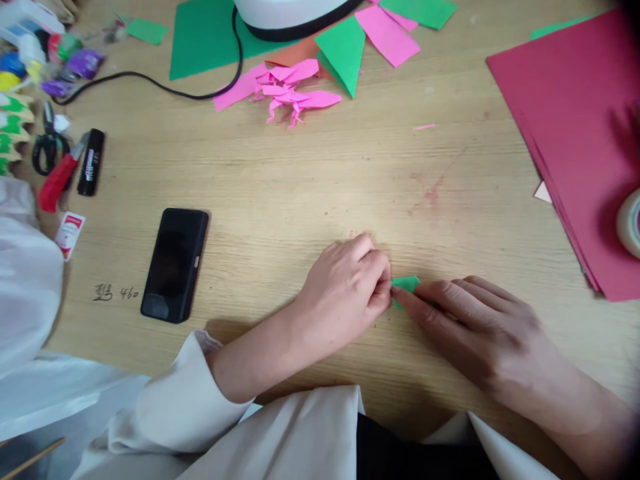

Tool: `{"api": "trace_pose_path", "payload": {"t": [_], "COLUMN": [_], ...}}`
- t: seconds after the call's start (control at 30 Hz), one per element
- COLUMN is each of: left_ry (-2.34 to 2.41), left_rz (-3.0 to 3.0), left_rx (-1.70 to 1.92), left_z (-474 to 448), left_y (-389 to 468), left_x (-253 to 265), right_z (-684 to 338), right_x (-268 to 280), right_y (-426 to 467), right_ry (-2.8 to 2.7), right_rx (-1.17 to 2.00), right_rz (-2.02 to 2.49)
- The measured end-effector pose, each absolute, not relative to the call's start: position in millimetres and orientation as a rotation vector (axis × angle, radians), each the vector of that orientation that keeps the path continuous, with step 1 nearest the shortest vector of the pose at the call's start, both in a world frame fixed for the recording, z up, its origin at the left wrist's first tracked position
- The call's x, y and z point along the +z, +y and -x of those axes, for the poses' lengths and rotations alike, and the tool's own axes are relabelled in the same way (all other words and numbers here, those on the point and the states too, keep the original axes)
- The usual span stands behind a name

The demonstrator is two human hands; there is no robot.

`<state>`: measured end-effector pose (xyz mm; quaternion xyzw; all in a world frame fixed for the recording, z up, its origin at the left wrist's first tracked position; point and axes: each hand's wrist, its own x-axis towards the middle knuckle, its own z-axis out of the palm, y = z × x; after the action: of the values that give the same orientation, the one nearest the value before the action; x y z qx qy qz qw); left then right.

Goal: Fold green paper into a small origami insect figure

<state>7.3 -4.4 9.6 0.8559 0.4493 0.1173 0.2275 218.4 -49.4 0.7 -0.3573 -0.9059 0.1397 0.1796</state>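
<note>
On the left of the surface (pixel 260 180), the scissors (pixel 46 150) lie beside a red-handled tool (pixel 57 181), and a black device (pixel 175 267) lies nearer, to their right. In the far middle there is pink folded paper (pixel 303 99). On the near side, the left hand (pixel 345 287) has curled fingers, clamped on the left end of the small green paper (pixel 406 283). The right hand (pixel 483 327) has its fingers together, clamped on its right end. At right lie red sheets (pixel 565 133).

Bright green paper slip (pixel 405 283), hot-pink paper figures (pixel 299 99), red sheets (pixel 565 127), black device (pixel 175 265), seemingly green-and-white patterned item (pixel 11 125)
</note>
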Motion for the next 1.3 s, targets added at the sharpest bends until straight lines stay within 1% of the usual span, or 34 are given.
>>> {"api": "trace_pose_path", "payload": {"t": [0.27, 0.43, 0.53, 0.83, 1.07, 1.3], "left_ry": [1.201, 1.068, 0.964, 0.827, 0.786, 0.788], "left_rz": [-2.354, -2.327, -2.414, -2.794, -2.877, -2.913], "left_rx": [0.372, 0.512, 0.532, 0.444, 0.463, 0.417], "left_z": [-4, 12, 21, 26, 28, 26], "left_y": [-3, -7, -12, -16, -18, -19], "left_x": [9, 6, 6, 4, 5, 6], "right_z": [-216, -216, -216, -215, -215, -214], "right_x": [1, 4, 5, 4, 3, 8], "right_y": [-49, -47, -47, -47, -49, -46], "right_ry": [-2.568, -2.581, -2.566, -2.563, -2.571, -2.598], "right_rx": [0.361, 0.409, 0.430, 0.428, 0.425, 0.328], "right_rz": [1.029, 1.026, 1.029, 1.034, 1.048, 1.013]}}
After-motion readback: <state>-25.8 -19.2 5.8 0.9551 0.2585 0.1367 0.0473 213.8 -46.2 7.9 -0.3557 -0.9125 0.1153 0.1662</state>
